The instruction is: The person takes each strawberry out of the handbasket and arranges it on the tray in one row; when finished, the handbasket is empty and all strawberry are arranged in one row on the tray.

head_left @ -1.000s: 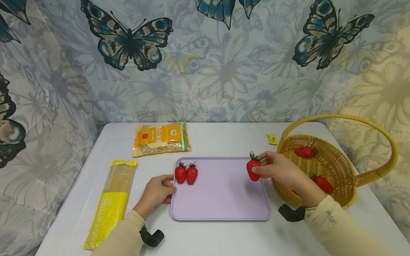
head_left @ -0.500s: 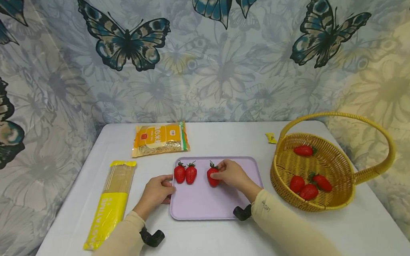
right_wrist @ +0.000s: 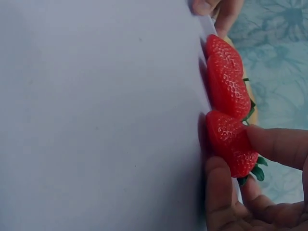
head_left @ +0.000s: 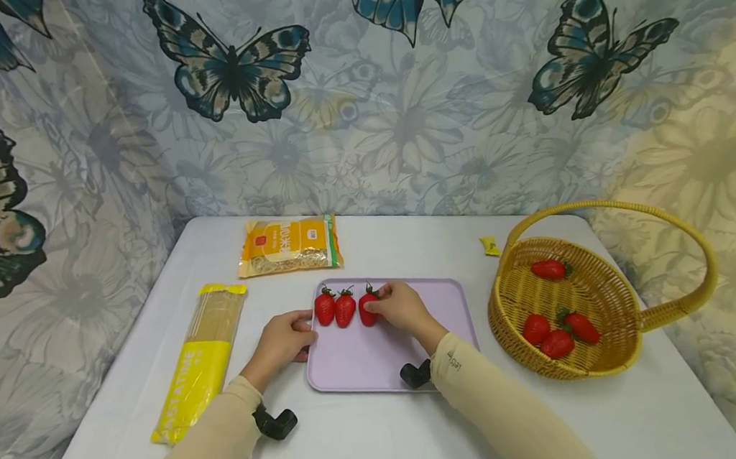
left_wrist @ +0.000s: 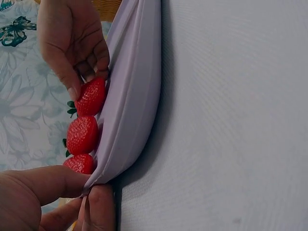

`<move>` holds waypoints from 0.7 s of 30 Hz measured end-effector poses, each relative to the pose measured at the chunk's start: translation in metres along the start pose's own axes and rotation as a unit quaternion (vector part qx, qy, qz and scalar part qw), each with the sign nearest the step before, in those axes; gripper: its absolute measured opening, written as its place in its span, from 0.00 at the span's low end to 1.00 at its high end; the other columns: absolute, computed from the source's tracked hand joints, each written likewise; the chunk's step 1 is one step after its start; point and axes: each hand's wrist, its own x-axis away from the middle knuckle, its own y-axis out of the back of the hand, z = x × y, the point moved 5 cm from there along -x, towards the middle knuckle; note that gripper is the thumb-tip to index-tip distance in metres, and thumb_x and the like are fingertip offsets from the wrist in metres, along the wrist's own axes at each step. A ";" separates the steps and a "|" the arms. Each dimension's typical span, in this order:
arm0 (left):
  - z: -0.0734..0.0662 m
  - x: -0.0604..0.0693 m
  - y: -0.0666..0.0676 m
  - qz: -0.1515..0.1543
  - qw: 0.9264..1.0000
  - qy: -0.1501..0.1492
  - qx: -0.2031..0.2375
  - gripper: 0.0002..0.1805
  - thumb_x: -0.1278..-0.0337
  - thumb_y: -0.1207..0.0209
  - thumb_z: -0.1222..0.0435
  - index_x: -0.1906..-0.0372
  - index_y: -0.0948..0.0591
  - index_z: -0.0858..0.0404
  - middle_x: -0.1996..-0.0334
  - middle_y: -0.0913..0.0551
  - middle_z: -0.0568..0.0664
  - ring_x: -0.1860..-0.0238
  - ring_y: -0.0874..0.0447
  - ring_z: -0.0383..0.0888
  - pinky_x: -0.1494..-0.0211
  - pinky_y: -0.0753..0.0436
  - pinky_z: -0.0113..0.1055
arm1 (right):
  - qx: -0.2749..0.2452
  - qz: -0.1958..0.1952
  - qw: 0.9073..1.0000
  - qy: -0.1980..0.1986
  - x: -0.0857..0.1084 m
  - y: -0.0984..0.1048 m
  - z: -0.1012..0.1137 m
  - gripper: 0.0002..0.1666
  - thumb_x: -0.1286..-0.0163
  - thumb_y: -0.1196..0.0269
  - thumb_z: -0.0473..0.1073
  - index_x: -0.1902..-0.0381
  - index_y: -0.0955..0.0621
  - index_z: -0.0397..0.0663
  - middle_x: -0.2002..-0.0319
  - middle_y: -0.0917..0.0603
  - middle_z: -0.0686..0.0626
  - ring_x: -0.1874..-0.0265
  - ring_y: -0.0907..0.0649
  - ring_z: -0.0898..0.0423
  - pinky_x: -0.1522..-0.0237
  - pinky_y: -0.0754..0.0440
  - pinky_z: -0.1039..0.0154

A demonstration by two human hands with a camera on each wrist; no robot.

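Note:
On the lilac tray (head_left: 391, 357), near its back left corner, two strawberries (head_left: 325, 308) (head_left: 345, 309) lie side by side. Just right of them the right hand (head_left: 403, 307) pinches a third strawberry (head_left: 368, 310) between thumb and fingers; the right wrist view shows this strawberry (right_wrist: 231, 144) beside the others, its green leaves toward the tray's edge. The left hand (head_left: 282, 343) grips the tray's left rim, and in the left wrist view its thumb and fingers (left_wrist: 57, 185) pinch that rim from both sides.
A wicker basket (head_left: 505, 319) with several strawberries stands right of the tray, its handle arching high. Left lies a yellow pasta pack (head_left: 203, 365); behind the tray lie an orange-yellow grain bag (head_left: 289, 246) and a small yellow packet (head_left: 490, 246).
The right hand has carried its strawberry leftward from the tray's right edge to beside the other two. The left hand has kept its hold on the rim.

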 end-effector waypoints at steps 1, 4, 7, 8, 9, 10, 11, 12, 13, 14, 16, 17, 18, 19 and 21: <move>0.000 0.000 0.000 0.000 1.000 0.001 0.000 0.26 0.47 0.35 0.70 0.39 0.21 0.63 0.65 0.21 0.53 0.71 0.20 0.45 0.73 0.14 0.34 | 0.003 0.000 1.000 -0.001 0.000 0.000 0.000 0.20 0.41 0.28 0.44 0.59 0.24 0.41 0.67 0.20 0.46 0.69 0.21 0.53 0.68 0.21 0.63; -0.001 0.000 0.000 0.001 1.000 0.001 0.002 0.26 0.47 0.35 0.70 0.39 0.22 0.63 0.65 0.21 0.53 0.71 0.20 0.45 0.73 0.14 0.35 | 0.007 0.002 1.000 -0.004 0.001 -0.001 0.001 0.20 0.41 0.28 0.44 0.58 0.24 0.40 0.67 0.20 0.46 0.70 0.21 0.53 0.68 0.21 0.63; -0.001 0.000 -0.001 0.002 1.000 0.004 -0.001 0.26 0.46 0.35 0.70 0.39 0.22 0.63 0.65 0.21 0.53 0.71 0.20 0.44 0.73 0.14 0.35 | 0.010 0.005 1.000 -0.009 0.002 -0.002 0.001 0.20 0.41 0.28 0.45 0.58 0.23 0.40 0.67 0.20 0.46 0.70 0.20 0.53 0.67 0.20 0.62; -0.001 0.000 -0.001 0.004 1.000 0.003 -0.002 0.26 0.46 0.35 0.70 0.39 0.22 0.63 0.65 0.22 0.53 0.71 0.21 0.44 0.73 0.14 0.34 | 0.010 0.004 1.000 -0.010 0.001 -0.002 0.001 0.20 0.41 0.28 0.45 0.58 0.23 0.40 0.67 0.20 0.46 0.70 0.20 0.53 0.67 0.20 0.62; -0.001 0.000 -0.001 0.005 1.000 0.003 -0.003 0.26 0.46 0.36 0.70 0.39 0.22 0.63 0.65 0.22 0.52 0.71 0.21 0.44 0.73 0.14 0.34 | 0.010 0.004 1.000 -0.010 0.001 -0.003 0.001 0.20 0.41 0.28 0.46 0.58 0.23 0.40 0.67 0.20 0.46 0.70 0.20 0.52 0.67 0.20 0.61; -0.001 0.000 -0.001 0.006 1.000 0.003 -0.004 0.26 0.46 0.36 0.70 0.39 0.22 0.63 0.65 0.22 0.52 0.71 0.21 0.44 0.73 0.14 0.34 | 0.012 0.004 1.000 -0.011 0.001 -0.003 0.001 0.20 0.41 0.28 0.46 0.58 0.23 0.40 0.67 0.20 0.46 0.70 0.20 0.52 0.66 0.20 0.61; -0.001 0.000 -0.001 0.006 1.000 0.004 -0.003 0.26 0.46 0.35 0.70 0.39 0.22 0.63 0.65 0.22 0.52 0.71 0.21 0.44 0.73 0.14 0.34 | 0.013 0.005 1.000 -0.011 0.001 -0.004 0.000 0.20 0.41 0.28 0.46 0.58 0.23 0.40 0.67 0.19 0.46 0.70 0.20 0.52 0.66 0.20 0.61; -0.001 0.000 -0.001 0.006 1.000 0.004 -0.004 0.26 0.46 0.35 0.70 0.39 0.22 0.63 0.65 0.22 0.52 0.71 0.21 0.44 0.73 0.14 0.34 | 0.014 0.005 1.000 -0.010 0.001 -0.004 0.000 0.21 0.40 0.28 0.46 0.57 0.23 0.40 0.67 0.19 0.46 0.70 0.20 0.52 0.66 0.20 0.61; -0.001 0.000 -0.001 0.006 1.000 0.004 -0.004 0.26 0.46 0.35 0.70 0.39 0.22 0.63 0.65 0.22 0.52 0.71 0.21 0.44 0.73 0.14 0.34 | 0.014 0.006 1.000 -0.008 0.002 -0.003 0.000 0.21 0.40 0.29 0.46 0.56 0.23 0.40 0.67 0.19 0.46 0.70 0.20 0.52 0.66 0.20 0.61; -0.001 0.000 -0.001 0.006 1.000 0.003 -0.004 0.26 0.46 0.35 0.70 0.39 0.22 0.63 0.65 0.22 0.52 0.71 0.21 0.44 0.73 0.14 0.34 | 0.014 0.007 1.000 -0.008 0.002 -0.003 0.000 0.22 0.40 0.29 0.47 0.55 0.23 0.40 0.68 0.19 0.46 0.70 0.19 0.52 0.66 0.20 0.61; -0.001 0.000 -0.002 0.005 1.000 0.003 -0.004 0.26 0.46 0.35 0.70 0.39 0.22 0.63 0.65 0.22 0.52 0.71 0.21 0.44 0.73 0.14 0.34 | 0.018 0.011 1.000 -0.008 0.003 -0.001 0.000 0.25 0.40 0.29 0.48 0.52 0.23 0.40 0.66 0.18 0.46 0.70 0.19 0.52 0.66 0.20 0.60; -0.001 0.000 -0.002 0.004 1.000 0.003 -0.005 0.26 0.46 0.35 0.70 0.39 0.22 0.63 0.65 0.22 0.52 0.71 0.21 0.44 0.73 0.14 0.34 | 0.024 0.012 1.000 -0.006 0.004 0.001 0.000 0.27 0.40 0.29 0.50 0.50 0.23 0.40 0.65 0.18 0.46 0.70 0.19 0.52 0.66 0.19 0.60; -0.001 0.000 -0.002 0.004 1.000 0.002 -0.007 0.26 0.46 0.35 0.70 0.39 0.22 0.63 0.65 0.22 0.52 0.71 0.21 0.44 0.73 0.15 0.34 | 0.027 0.014 1.000 -0.005 0.006 0.003 0.001 0.29 0.40 0.29 0.51 0.47 0.23 0.41 0.64 0.18 0.46 0.69 0.19 0.52 0.66 0.19 0.60; -0.001 -0.001 -0.002 0.003 1.000 0.003 -0.006 0.26 0.46 0.35 0.70 0.39 0.22 0.63 0.65 0.22 0.52 0.71 0.21 0.44 0.73 0.15 0.34 | 0.031 0.016 0.999 -0.004 0.008 0.005 0.002 0.31 0.40 0.29 0.52 0.45 0.23 0.42 0.62 0.18 0.46 0.68 0.19 0.52 0.66 0.19 0.60; 0.000 -0.001 -0.001 0.002 1.000 0.004 -0.005 0.27 0.46 0.35 0.70 0.39 0.22 0.63 0.65 0.22 0.52 0.71 0.21 0.44 0.73 0.14 0.34 | 0.045 0.024 0.999 0.004 0.013 0.013 0.004 0.33 0.41 0.29 0.54 0.42 0.23 0.43 0.58 0.19 0.47 0.66 0.19 0.52 0.65 0.18 0.59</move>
